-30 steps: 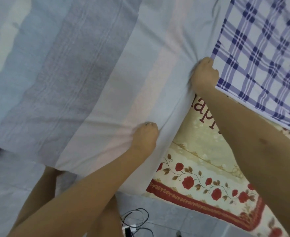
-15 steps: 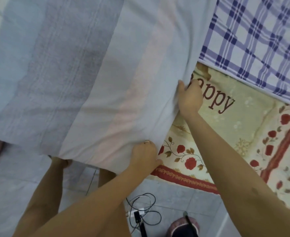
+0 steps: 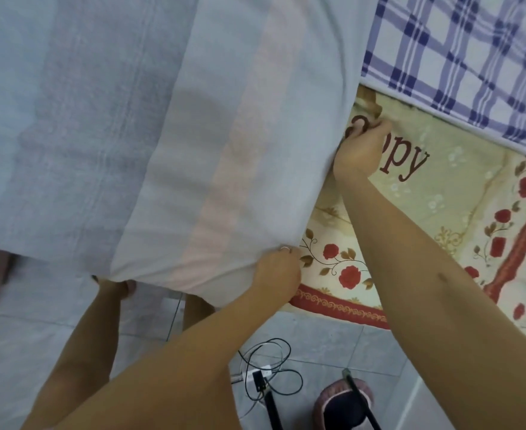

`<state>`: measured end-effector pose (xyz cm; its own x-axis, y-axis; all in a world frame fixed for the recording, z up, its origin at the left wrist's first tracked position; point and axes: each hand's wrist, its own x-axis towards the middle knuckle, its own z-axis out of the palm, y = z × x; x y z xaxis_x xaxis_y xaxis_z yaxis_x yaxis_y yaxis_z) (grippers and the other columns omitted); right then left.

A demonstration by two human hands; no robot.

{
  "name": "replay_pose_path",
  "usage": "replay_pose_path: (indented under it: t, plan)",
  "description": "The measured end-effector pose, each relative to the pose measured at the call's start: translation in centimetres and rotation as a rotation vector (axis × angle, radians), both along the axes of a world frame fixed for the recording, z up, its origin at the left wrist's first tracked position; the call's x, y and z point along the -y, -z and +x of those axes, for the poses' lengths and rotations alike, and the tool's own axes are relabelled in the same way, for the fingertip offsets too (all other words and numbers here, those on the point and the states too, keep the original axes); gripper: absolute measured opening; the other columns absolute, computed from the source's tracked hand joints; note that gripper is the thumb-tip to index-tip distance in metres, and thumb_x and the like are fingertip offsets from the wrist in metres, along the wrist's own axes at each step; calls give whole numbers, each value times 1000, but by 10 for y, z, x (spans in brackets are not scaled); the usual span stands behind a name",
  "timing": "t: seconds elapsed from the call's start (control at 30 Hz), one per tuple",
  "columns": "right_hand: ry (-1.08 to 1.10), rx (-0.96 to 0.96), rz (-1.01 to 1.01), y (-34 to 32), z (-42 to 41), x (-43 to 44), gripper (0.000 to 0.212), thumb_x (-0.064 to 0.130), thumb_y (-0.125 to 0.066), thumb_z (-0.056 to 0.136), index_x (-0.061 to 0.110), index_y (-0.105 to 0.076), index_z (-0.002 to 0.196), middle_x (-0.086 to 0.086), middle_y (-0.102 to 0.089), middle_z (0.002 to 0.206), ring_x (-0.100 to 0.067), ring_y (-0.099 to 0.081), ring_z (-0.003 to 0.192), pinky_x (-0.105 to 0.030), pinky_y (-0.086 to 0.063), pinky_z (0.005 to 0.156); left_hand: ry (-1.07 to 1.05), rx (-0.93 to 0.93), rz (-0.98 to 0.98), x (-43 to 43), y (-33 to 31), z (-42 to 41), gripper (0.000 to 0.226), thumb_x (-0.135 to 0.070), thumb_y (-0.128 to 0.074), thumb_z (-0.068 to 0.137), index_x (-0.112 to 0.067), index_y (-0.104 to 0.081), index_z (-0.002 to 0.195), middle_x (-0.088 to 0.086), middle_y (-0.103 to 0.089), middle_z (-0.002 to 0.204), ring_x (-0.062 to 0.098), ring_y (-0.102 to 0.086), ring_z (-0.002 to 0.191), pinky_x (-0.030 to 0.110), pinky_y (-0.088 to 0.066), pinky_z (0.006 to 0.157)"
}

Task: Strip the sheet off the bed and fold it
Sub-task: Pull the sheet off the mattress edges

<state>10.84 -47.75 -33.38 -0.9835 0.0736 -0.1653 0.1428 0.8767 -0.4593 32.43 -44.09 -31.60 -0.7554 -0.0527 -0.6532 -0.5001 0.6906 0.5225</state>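
Observation:
The sheet is pale blue-grey with broad grey and pink stripes and fills the upper left of the view. Its near corner is lifted off the bed. My left hand grips that bottom corner, fingers curled into the cloth. Further up the same right-hand edge, my right hand grips the sheet with curled fingers. Under the lifted edge lies the bed's cream cover with red roses and dark red lettering.
A blue and white checked cloth lies on the bed at the upper right. On the grey tiled floor below are a white power strip with black cables and a dark round stool. My bare legs stand beside the bed's edge.
Both hands have drawn the sheet's edge down and left, away from the checked cloth. More of the rose cover and its lettering shows now, and the floor with the cables and stool has come into view.

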Motion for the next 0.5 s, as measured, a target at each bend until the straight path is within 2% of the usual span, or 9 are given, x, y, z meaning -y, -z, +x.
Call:
replay_pose_path:
  t: [0.07,0.1,0.17,0.23,0.3,0.33,0.4,0.43,0.5]
  plan:
    - [-23,-112,60,-4,2,0,21,10,-43,93,11,-48,114,-1,-56,111,-14,-55,91,-25,-43,76,79,-78,108,4,-3,12,27,-26,-40,96,-12,-47,120,6,-57,111,24,-59,93,34,-47,70]
    - [-185,-239,96,-5,9,2,28,7,-44,91,10,-50,118,-3,-55,115,-16,-55,98,-24,-42,82,88,-153,129,10,-5,21,24,-22,-41,95,-13,-49,116,5,-57,107,23,-58,91,34,-47,67]
    - [-718,-407,129,-4,40,7,39,9,-46,88,11,-51,127,-8,-56,124,-22,-52,112,-33,-40,97,-4,-317,133,30,-6,40,21,-8,-44,85,-11,-54,103,7,-60,100,25,-60,85,36,-49,67]
    - [-1252,-404,159,4,81,4,48,24,-46,92,17,-42,140,-11,-47,141,-30,-39,131,-47,-26,110,-155,-492,-74,53,4,63,29,-8,-43,72,-13,-54,99,10,-62,101,28,-59,89,39,-46,79]
    - [-1520,-349,269,19,97,-15,52,41,-38,97,26,-30,146,-5,-29,154,-31,-25,140,-52,-14,113,-167,-472,-328,73,17,90,42,-22,-50,68,-13,-51,109,13,-54,119,31,-49,108,45,-34,97]
    - [-1529,-304,365,28,94,-32,54,49,-31,98,31,-23,148,0,-15,157,-30,-21,142,-54,-9,113,-106,-412,-378,80,21,104,54,-29,-54,67,-12,-48,118,16,-47,130,33,-42,119,50,-28,103]
    - [-1317,-201,554,35,80,-67,61,61,-17,96,36,-2,149,6,12,156,-29,-8,145,-57,3,112,84,-342,-387,84,28,128,79,-41,-56,66,-11,-37,137,18,-26,150,34,-26,137,60,-14,110]
    - [-1128,-128,619,35,74,-81,63,62,-14,95,36,5,149,5,14,156,-30,-1,146,-56,8,112,188,-322,-369,84,31,137,89,-42,-60,64,-13,-31,144,16,-17,155,33,-20,141,63,-10,110]
    - [-791,51,638,26,75,-94,64,57,-17,97,29,7,150,-1,9,159,-31,4,146,-54,9,112,367,-323,-285,78,31,151,101,-38,-71,58,-19,-28,148,13,-14,157,31,-14,144,66,-8,109]
